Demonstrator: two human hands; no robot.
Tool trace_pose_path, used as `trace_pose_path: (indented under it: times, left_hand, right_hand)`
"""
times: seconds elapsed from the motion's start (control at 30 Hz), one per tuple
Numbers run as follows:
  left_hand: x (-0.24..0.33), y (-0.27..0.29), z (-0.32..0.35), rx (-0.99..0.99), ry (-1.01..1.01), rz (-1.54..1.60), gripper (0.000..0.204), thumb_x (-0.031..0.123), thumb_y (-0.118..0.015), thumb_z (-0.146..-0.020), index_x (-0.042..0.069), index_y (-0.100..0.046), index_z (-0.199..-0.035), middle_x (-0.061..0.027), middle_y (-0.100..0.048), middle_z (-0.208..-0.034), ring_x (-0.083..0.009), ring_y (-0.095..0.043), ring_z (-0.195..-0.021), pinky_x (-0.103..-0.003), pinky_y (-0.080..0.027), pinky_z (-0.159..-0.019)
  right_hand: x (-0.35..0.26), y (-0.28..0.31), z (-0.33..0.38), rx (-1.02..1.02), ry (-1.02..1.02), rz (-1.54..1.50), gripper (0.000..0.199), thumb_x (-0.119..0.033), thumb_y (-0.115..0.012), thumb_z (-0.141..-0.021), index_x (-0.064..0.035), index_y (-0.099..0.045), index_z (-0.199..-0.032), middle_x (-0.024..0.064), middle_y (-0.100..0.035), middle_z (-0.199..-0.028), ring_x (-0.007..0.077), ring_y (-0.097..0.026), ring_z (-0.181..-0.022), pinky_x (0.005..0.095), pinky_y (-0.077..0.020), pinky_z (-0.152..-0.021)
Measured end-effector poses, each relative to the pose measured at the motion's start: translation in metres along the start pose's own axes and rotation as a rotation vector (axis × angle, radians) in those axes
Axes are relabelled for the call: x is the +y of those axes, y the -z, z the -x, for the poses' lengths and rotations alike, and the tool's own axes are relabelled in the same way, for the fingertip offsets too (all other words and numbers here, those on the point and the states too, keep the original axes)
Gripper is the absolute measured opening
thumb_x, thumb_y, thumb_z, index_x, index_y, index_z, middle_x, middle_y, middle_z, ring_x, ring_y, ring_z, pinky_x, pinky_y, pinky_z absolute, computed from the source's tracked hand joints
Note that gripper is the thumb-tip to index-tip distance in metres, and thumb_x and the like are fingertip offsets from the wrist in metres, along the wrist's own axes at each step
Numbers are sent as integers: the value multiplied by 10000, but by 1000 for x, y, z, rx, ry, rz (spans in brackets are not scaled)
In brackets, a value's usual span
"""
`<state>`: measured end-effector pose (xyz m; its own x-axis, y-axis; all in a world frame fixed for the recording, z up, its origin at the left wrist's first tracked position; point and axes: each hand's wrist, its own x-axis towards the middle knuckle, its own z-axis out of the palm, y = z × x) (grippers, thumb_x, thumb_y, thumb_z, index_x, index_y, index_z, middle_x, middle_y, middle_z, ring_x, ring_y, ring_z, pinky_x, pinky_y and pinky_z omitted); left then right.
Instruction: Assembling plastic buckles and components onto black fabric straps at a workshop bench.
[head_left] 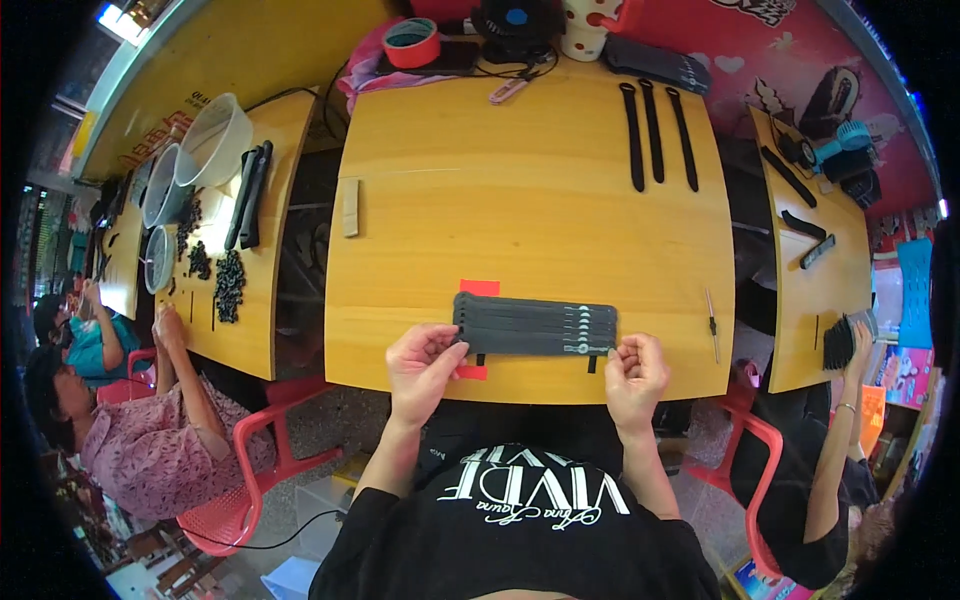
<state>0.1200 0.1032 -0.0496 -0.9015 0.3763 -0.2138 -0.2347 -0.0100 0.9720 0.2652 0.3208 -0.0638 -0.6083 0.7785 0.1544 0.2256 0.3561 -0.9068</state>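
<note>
A row of flat black straps (520,328) lies side by side on the wooden table (480,215), close to its front edge. Light markings run across the straps near their right end. My left hand (425,368) pinches the lower left corner of the row, thumb against fingers. At the lower right corner, my right hand (637,378) is closed with its fingertips on the strap ends. Red tape pieces (480,287) show above and below the row's left end. Two short dark tabs stick out under its lower edge.
Three loose black straps (656,135) lie at the back right. A thin pointed tool (712,325) is at the right edge, a beige strip (351,207) at the left. Tape roll (411,45) and fan (516,25) stand behind. People work at side tables, with clear tubs (215,140) at left.
</note>
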Motion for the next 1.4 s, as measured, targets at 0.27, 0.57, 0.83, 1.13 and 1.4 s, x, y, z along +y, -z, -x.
trace_pose_path:
  times: [0.27, 0.57, 0.83, 1.13, 1.4]
  left_hand:
    - [-4, -3, 0, 121, -75, -174, 205, -91, -707, -780, -41, -655, -972, -45, -637, -795, -72, -597, -641, -208, -495, -552]
    - [-5, -3, -3, 140, -145, -347, 243, -63, -732, -747, -43, -656, -977, -67, -628, -764, -94, -590, -610, -224, -489, -549]
    - [1, -5, -4, 135, -159, -410, 255, -53, -719, -755, -36, -640, -997, -76, -624, -721, -111, -589, -574, -240, -483, -534]
    - [13, -8, -5, 129, -117, -530, 329, -36, -730, -738, -33, -609, -1044, -86, -591, -679, -172, -577, -554, -296, -462, -531]
    - [8, -4, -12, 107, -178, -694, 337, 17, -768, -701, -9, -614, -999, -92, -541, -625, -247, -558, -592, -369, -452, -586]
  right_hand:
    - [-1, -1, 0, -19, 6, -7, 222, 123, -647, -741, -6, -580, -909, 25, -560, -721, 67, -509, -576, 202, -421, -526]
    - [0, 0, 2, -57, -19, 13, 201, 108, -638, -785, -3, -561, -934, -2, -540, -763, 29, -475, -632, 168, -386, -558]
    - [0, -1, 2, -34, -30, 12, 206, 110, -645, -753, 6, -577, -918, 31, -558, -754, 69, -503, -609, 209, -426, -557]
    - [0, 0, 2, -36, -28, 11, 206, 111, -645, -757, 9, -575, -922, 28, -556, -758, 68, -502, -611, 208, -426, -561]
    - [0, 0, 3, 3, -25, 43, 220, 128, -655, -730, 0, -577, -891, 29, -553, -753, 64, -496, -595, 210, -416, -532]
